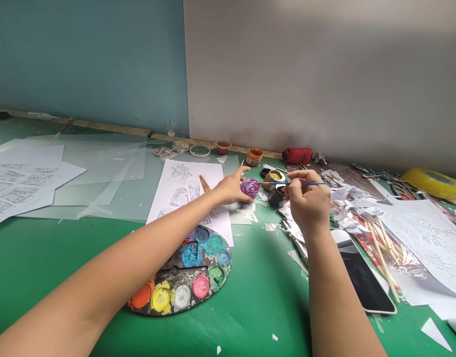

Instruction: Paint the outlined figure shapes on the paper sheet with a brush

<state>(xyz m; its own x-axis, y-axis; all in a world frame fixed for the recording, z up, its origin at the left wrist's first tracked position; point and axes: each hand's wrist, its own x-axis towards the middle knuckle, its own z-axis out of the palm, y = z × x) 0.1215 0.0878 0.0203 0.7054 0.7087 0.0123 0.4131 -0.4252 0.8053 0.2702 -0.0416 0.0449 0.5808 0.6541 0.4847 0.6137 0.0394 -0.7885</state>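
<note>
Through the head camera I have both bare hands over the green worktop (pixel 257 290), and I take my bearings from the paint palette (pixel 183 278). My left hand (pixel 232 188) reaches across it to the purple paint jar (pixel 250 187), which stands beyond the palette and to its right; thumb and fingers are spread just wide enough to clasp the jar's sides. My right hand (pixel 308 201), farther right of the palette, has its fingers pinched closed on the thin blue paintbrush (pixel 312 184). The brush lies nearly level, its tip at the jar; whether it touches the paint, I cannot tell. Also beyond and right of the palette, a gold paint jar (pixel 275 176) and a dark jar (pixel 276 196) stand near the purple one. Just behind the palette, and partly under it, lies a sheet of line drawings (pixel 213 171). Well to the palette's right is a phone (pixel 365 282).
</note>
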